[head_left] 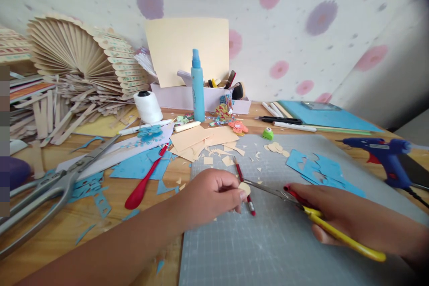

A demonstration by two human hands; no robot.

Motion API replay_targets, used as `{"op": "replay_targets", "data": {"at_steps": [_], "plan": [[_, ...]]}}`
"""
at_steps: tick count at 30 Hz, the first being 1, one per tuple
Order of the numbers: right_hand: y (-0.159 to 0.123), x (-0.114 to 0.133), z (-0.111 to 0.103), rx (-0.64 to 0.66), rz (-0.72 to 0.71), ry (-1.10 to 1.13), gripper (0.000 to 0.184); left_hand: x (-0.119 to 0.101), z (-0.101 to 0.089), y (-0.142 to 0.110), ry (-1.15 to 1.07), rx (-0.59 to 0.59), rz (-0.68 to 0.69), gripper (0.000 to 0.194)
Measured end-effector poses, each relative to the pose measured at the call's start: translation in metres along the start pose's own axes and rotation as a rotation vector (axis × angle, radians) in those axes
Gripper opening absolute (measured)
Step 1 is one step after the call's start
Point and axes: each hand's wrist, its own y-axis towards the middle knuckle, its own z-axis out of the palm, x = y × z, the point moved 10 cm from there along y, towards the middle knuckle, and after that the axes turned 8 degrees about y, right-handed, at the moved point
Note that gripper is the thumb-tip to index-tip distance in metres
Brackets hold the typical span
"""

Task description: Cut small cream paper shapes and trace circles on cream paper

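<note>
My left hand pinches a small round piece of cream paper between thumb and fingers, above the grey cutting mat. My right hand is closed around a slim metal tool with yellow and red handles. Its narrow tip reaches to the edge of the cream piece; whether it is scissors or pliers I cannot tell. Below the left fingers a dark red pencil lies on the mat, partly hidden. Several cut cream petals and blue paper sheets with cut-outs lie farther back.
Large metal scissors and a red spoon-shaped tool lie at the left among blue scraps. Behind stand a blue spray bottle and a white thread spool. A blue glue gun sits at the right, near a green punch.
</note>
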Motion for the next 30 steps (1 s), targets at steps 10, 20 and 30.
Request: {"op": "replay_targets", "data": {"at_steps": [10, 20, 30], "plan": [[0.0006, 0.0022, 0.0031, 0.018, -0.029, 0.081, 0.02, 0.0001, 0.0022, -0.0014, 0.11, 0.016, -0.001, 0.033], [0.0046, 0.0027, -0.0014, -0.032, -0.007, 0.01, 0.011, 0.0006, -0.0012, -0.0012, 0.078, 0.038, -0.061, 0.03], [0.0071, 0.0012, -0.0024, -0.111, -0.06, 0.023, 0.015, -0.0027, -0.0051, 0.0015, 0.013, 0.036, -0.029, 0.025]]}}
